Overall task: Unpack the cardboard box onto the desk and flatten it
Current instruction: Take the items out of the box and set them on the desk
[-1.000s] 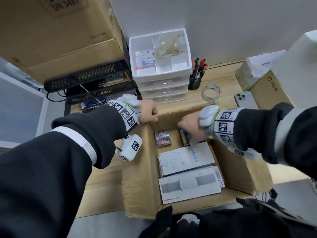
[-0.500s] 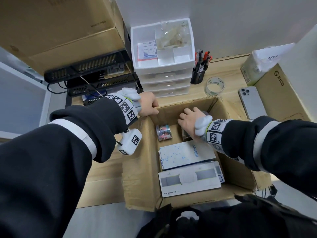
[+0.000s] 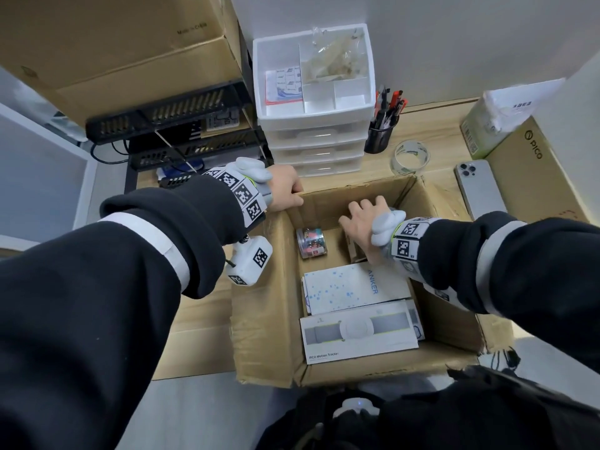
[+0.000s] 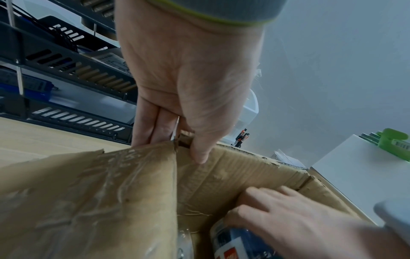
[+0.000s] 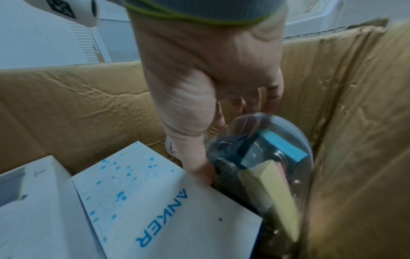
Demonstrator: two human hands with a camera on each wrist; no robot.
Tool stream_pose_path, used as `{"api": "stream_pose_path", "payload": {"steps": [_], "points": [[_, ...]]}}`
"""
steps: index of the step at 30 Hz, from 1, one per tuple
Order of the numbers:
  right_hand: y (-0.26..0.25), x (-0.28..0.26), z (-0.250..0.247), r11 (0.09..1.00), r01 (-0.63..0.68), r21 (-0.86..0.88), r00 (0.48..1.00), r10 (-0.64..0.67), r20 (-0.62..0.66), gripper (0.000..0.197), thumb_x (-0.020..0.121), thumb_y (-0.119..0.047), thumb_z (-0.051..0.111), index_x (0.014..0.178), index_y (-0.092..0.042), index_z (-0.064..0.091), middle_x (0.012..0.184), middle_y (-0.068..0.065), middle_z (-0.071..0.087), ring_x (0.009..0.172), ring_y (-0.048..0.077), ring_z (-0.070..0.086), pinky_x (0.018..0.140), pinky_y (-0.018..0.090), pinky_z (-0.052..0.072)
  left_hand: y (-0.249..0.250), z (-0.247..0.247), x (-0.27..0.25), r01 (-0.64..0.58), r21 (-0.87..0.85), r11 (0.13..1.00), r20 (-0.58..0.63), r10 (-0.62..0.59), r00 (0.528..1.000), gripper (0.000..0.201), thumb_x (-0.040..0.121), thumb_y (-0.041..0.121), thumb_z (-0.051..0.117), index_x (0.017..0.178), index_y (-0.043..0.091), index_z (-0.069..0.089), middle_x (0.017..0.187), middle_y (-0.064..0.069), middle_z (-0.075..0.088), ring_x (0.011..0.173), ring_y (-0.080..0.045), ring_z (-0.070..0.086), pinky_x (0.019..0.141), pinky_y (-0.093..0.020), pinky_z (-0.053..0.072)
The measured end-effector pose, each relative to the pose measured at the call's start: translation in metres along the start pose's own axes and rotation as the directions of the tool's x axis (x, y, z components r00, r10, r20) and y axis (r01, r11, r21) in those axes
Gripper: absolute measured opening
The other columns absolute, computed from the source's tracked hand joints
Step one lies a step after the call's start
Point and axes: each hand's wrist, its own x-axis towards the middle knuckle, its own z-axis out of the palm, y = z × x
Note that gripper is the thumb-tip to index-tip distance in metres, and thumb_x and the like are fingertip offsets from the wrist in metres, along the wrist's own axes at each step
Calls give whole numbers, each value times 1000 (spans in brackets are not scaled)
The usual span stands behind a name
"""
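Observation:
An open cardboard box (image 3: 259,319) stands on the desk. My left hand (image 3: 285,190) grips its far left corner, thumb inside and fingers outside (image 4: 150,133). My right hand (image 3: 360,219) reaches into the far right of the box. Its thumb and fingers (image 5: 199,168) close round a clear plastic tub (image 5: 266,157) of sticky notes and clips. A second clear tub (image 3: 311,242) lies to its left. A white Anker box (image 3: 350,287) and a white PICO Motion Tracker box (image 3: 357,332) lie flat nearer me.
Behind the box stand a white drawer unit (image 3: 311,102), a black pen cup (image 3: 378,138) and a tape roll (image 3: 411,156). A phone (image 3: 480,190) and a PICO carton (image 3: 532,177) lie at the right. Black trays (image 3: 168,125) sit at the left.
My right hand has gone deeper into the far right of the box and spread its fingers over the clear tub. My left hand has stayed on the corner.

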Motion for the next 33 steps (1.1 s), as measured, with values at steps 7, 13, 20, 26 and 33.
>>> {"api": "stream_pose_path", "payload": {"steps": [7, 13, 20, 26, 33], "points": [[20, -32, -24, 963, 178, 201, 973, -141, -184, 81, 65, -38, 80, 133, -27, 38, 123, 4, 45, 113, 24, 47, 90, 38, 42, 1, 2, 0, -9, 13, 1000, -9, 9, 1000, 36, 100, 22, 60, 68, 14, 45, 60, 1, 36, 54, -16, 28, 49, -29, 24], [28, -59, -56, 876, 388, 287, 863, -235, -448, 98, 59, -61, 74, 139, -23, 34, 120, 2, 48, 103, 20, 51, 85, 42, 50, 5, 0, -5, 5, 5, 1000, -15, -5, 1000, 30, 100, 29, 60, 93, 4, 75, 75, -5, 60, 64, -19, 47, 59, -30, 42], [34, -86, -84, 856, 492, 158, 774, -347, -529, 98, 61, -56, 75, 142, -16, 36, 129, 5, 48, 112, 23, 47, 93, 42, 45, 1, -22, -30, 21, -253, 967, -144, -59, 988, 40, 107, 35, 41, 120, 10, 69, 121, -7, 67, 114, -27, 59, 99, -35, 44], [36, -81, -114, 845, 520, 125, 672, -314, -671, 101, 61, -53, 79, 144, -10, 40, 138, 9, 48, 118, 23, 47, 98, 36, 41, 8, -55, -48, -11, -557, 831, -144, -84, 986, 59, 97, 66, 37, 114, 19, 69, 124, -8, 69, 107, -21, 63, 94, -36, 46], [34, -69, -108, 829, 537, 153, 617, -263, -742, 91, 61, -53, 77, 138, -18, 42, 129, 7, 50, 114, 24, 49, 96, 37, 40, -2, -58, -74, -32, -840, 542, 56, 145, 988, 76, 81, 73, 57, 139, 25, 56, 130, -3, 70, 123, -24, 65, 105, -50, 49]]}}
